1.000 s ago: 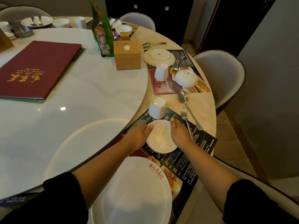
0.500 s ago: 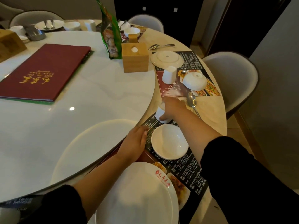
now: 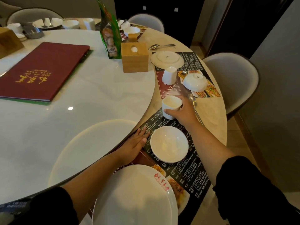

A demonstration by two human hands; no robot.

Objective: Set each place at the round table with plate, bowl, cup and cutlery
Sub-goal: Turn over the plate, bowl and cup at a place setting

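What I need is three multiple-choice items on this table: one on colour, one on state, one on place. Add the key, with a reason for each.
1. The menu cover is: A green; B dark red; C black.
2. The cup in the right hand is: A mouth up; B mouth down; C flat on its side.
3. The nearest bowl stands: A on the menu; B on the cup; C on the placemat.

Key: 1 B, the cover is dark red with gold lettering. 2 A, its open rim and inside face up. 3 C, the printed mat lies under and around it.
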